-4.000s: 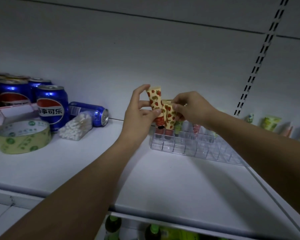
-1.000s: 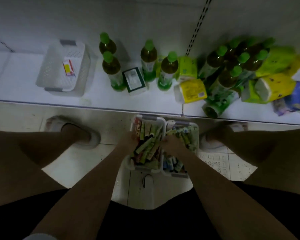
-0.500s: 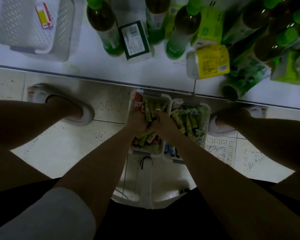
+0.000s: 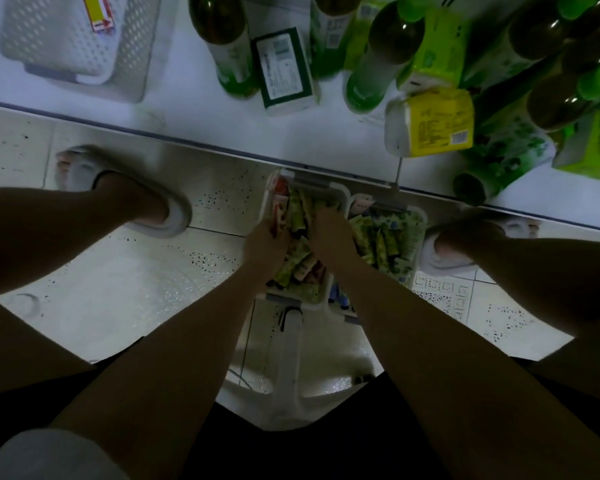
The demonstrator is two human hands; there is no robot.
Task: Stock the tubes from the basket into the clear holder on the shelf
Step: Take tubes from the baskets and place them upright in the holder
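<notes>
Tubes [image 4: 300, 261]: heaped in the white basket [image 4: 305, 297] on the floor, 12 o'clock of the person. Likely light, soft-bodied, slick; best pinched mid-body. Left hand [image 4: 265, 244] and right hand [image 4: 329, 230] are buried among them; grip cannot be told.

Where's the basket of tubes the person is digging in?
In the head view the basket sits on the floor at center, just below the shelf edge, between the person's feet, with a second basket touching its right side.
</notes>
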